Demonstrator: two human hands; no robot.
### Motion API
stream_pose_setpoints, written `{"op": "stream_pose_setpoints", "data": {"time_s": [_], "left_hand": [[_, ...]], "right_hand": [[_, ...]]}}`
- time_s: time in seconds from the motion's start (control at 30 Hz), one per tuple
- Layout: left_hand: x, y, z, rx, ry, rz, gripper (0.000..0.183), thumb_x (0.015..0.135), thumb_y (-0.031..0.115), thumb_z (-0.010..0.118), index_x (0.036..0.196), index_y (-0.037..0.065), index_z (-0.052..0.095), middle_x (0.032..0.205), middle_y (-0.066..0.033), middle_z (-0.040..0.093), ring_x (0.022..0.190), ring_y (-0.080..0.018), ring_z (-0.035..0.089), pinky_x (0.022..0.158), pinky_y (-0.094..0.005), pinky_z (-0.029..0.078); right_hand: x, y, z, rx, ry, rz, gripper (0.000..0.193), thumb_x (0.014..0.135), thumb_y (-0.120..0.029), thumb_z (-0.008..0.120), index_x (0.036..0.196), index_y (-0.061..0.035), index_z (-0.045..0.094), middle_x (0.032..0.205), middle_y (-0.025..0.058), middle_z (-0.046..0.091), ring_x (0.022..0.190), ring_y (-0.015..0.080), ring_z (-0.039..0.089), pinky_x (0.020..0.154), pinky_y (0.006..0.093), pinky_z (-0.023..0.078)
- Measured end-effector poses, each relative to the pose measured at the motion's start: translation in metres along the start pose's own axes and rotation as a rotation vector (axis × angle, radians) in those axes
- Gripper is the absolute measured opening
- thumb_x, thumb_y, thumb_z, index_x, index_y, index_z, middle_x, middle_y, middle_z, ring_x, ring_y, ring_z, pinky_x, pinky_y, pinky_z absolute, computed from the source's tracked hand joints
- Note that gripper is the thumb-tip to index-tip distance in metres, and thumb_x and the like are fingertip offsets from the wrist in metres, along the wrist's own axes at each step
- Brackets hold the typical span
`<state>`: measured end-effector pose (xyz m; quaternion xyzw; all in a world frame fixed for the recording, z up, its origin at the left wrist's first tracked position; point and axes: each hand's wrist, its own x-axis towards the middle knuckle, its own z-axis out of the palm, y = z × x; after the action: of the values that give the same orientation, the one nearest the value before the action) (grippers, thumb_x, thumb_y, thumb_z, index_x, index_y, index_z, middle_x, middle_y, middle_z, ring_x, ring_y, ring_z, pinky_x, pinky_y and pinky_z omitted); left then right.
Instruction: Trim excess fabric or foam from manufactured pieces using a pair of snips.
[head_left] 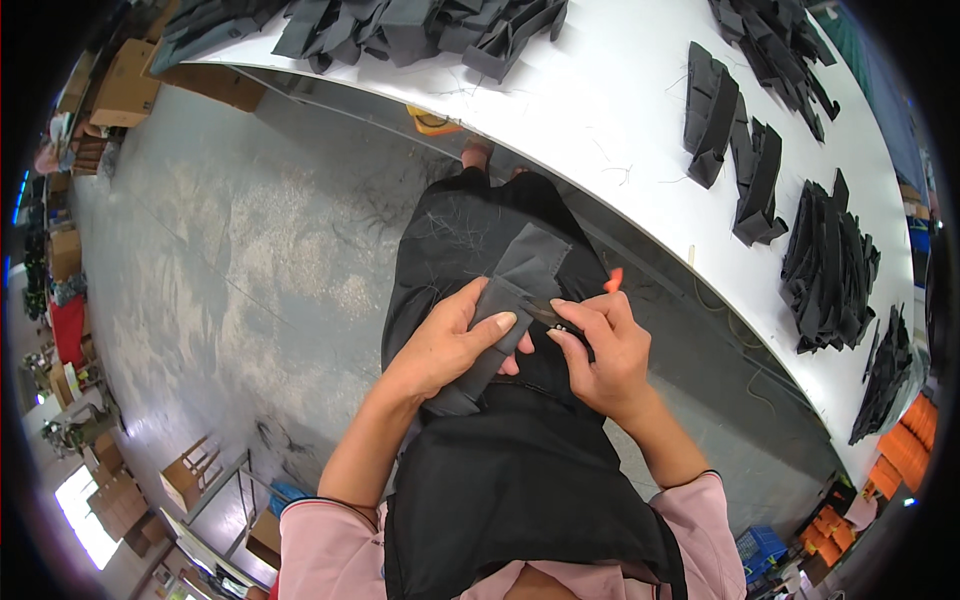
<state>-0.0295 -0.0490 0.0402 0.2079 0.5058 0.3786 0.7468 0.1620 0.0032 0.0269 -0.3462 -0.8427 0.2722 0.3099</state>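
Note:
In my lap, my left hand [452,342] pinches a folded strip of dark grey fabric [533,262], thumb on top and fingers underneath. The strip runs slantwise over the black apron [530,480], its lower end hanging below my wrist. My right hand [610,355] is closed around small dark thread snips [543,314]. Their blades point left and lie at the strip's right edge, close to my left thumb; whether they touch the cloth I cannot tell. Loose thread ends [450,232] cling to the apron over my knees.
A white table [620,110] curves past my knees at the front and right. On it lie a heap of dark fabric strips [400,30] and several bundles [828,265] along the right. Cardboard boxes [125,82] stand at the far left. A blue crate [760,550] sits at the lower right.

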Motion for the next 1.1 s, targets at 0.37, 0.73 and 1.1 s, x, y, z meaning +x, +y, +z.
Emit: {"op": "stream_pose_setpoints", "data": {"time_s": [0.37,0.73,1.1], "left_hand": [[0.0,-0.014,0.008,-0.095,0.102,0.126,0.027,0.094,0.012,0.049,0.117,-0.002,0.043,0.092,-0.01,0.061,0.071,-0.013,0.061,0.066,-0.0248,0.052],[0.003,-0.01,0.009,-0.165,0.141,0.136,0.031,0.093,0.017,0.054,0.116,-0.002,0.044,0.095,-0.0102,0.06,0.069,-0.0143,0.062,0.067,-0.0263,0.052],[0.001,-0.01,0.004,-0.228,0.139,0.084,0.036,0.098,0.03,0.043,0.118,-0.001,0.044,0.096,-0.0124,0.063,0.07,-0.0173,0.065,0.064,-0.027,0.054]], "right_hand": [[0.005,-0.019,0.019,0.134,0.129,0.189,0.028,0.073,0.003,0.068,0.099,-0.0005,0.061,0.081,0.0087,0.055,0.064,0.0177,0.061,0.058,0.0266,0.05],[0.003,-0.015,0.025,1.331,0.027,0.849,0.023,0.084,-0.004,0.062,0.103,-0.0004,0.051,0.079,0.0053,0.059,0.055,0.0036,0.046,0.046,0.0152,0.033],[0.003,-0.008,0.026,1.538,-0.026,1.049,0.026,0.083,-0.004,0.064,0.106,-0.0005,0.051,0.084,0.0053,0.058,0.054,0.0028,0.044,0.042,0.0145,0.028]]}}
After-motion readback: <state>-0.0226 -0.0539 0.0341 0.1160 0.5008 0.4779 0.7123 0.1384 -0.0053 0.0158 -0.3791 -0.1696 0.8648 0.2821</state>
